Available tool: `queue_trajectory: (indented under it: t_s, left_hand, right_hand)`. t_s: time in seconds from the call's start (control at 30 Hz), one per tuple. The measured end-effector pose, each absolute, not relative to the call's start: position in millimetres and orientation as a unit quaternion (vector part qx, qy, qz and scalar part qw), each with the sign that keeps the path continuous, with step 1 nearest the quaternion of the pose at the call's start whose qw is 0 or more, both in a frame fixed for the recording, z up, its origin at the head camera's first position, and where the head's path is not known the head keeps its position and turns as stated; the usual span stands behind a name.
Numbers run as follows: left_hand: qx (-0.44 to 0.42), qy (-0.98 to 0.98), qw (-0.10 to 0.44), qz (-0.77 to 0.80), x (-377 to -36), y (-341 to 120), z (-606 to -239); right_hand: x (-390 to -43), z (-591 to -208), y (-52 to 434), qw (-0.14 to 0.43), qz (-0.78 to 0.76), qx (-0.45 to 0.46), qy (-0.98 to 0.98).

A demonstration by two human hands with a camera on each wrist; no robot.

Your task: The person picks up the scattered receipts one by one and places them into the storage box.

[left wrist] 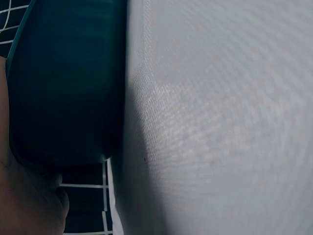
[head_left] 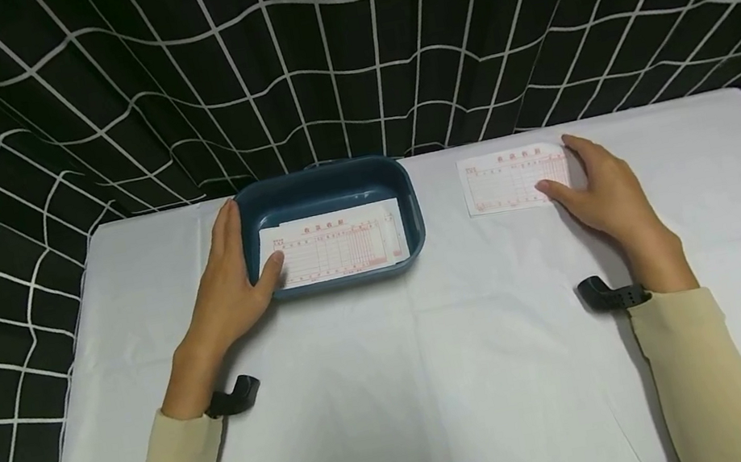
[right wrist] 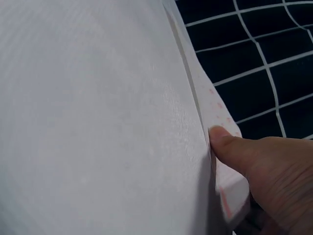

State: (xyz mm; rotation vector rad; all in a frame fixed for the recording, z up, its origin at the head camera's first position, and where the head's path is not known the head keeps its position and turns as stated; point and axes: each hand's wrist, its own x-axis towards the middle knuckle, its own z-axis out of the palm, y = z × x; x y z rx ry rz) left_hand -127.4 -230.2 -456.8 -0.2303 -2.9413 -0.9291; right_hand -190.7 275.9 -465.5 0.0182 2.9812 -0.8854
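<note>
A dark blue tray (head_left: 324,175) stands on the white-covered table with a printed paper form (head_left: 336,246) lying in it. My left hand (head_left: 252,238) grips the tray's left wall, thumb inside on the form and fingers along the outside. In the left wrist view the tray (left wrist: 63,88) fills the upper left, with my left hand's palm (left wrist: 24,200) against it. A second paper slip (head_left: 505,180) lies to the right of the tray. My right hand (head_left: 556,164) pinches its right edge. In the right wrist view my thumb (right wrist: 234,147) presses on the slightly lifted slip (right wrist: 210,105).
A white cloth (head_left: 440,383) covers the table. A black curtain with a white grid (head_left: 340,48) hangs behind and at both sides. The tray sits near the table's far edge.
</note>
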Motion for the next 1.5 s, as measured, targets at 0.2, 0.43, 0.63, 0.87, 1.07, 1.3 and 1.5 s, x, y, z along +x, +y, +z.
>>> queue_trajectory:
  t_s: [0.2, 0.43, 0.63, 0.87, 1.07, 1.3, 1.5]
  left_hand:
    - [-0.078, -0.95, 0.023, -0.302, -128.9, -229.1, -458.7]
    - [-0.079, -0.951, 0.026, -0.299, -129.4, -228.6, -459.1]
    - [-0.078, -0.951, 0.021, -0.297, -129.2, -229.2, -460.1]
    - [-0.077, -0.952, 0.024, -0.296, -130.0, -230.4, -460.5]
    - [-0.074, -0.951, 0.026, -0.298, -128.7, -230.2, -460.0]
    - [-0.076, -0.95, 0.028, -0.301, -128.4, -231.2, -459.4]
    - [-0.075, -0.951, 0.026, -0.299, -129.1, -231.1, -458.6]
  right_hand:
    - [-190.3, -463.6, 271.9, 0.003, -0.28, 0.018, 0.96]
    - [-186.5, -462.0, 268.5, -0.039, -0.277, 0.026, 0.96]
    - [-184.3, -465.6, 267.4, -0.072, -0.286, 0.031, 0.955]
    - [-183.1, -460.2, 269.4, -0.11, -0.271, 0.018, 0.956]
    - [-182.5, -454.9, 272.3, -0.102, -0.278, 0.004, 0.955]
    - [-179.6, -445.9, 273.4, -0.058, -0.275, -0.015, 0.96]
    - [-176.5, -440.2, 273.0, -0.057, -0.272, -0.002, 0.961]
